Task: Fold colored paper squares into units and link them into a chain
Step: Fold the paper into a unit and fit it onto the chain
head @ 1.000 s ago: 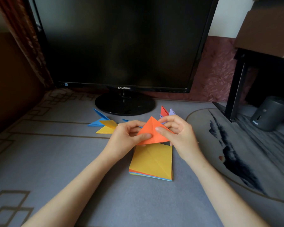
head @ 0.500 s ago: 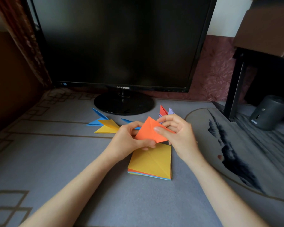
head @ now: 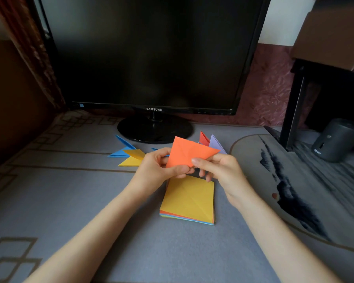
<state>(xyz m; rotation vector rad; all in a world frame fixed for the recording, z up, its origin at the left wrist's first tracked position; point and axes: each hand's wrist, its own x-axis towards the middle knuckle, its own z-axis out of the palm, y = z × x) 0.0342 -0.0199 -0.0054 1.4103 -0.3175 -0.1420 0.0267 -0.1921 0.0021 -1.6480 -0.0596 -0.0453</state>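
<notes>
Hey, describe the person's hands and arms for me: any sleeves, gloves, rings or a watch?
The left forearm and right forearm are bare to the frame's edge, with no sleeve in view. The left hand and right hand wear no gloves, and no ring, watch or bracelet shows.

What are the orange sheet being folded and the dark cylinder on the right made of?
The orange sheet looks like thin matte paper: sharp creases, flat colour. The dark cylinder is smooth with a dull sheen, probably plastic, though metal cannot be ruled out.
</notes>
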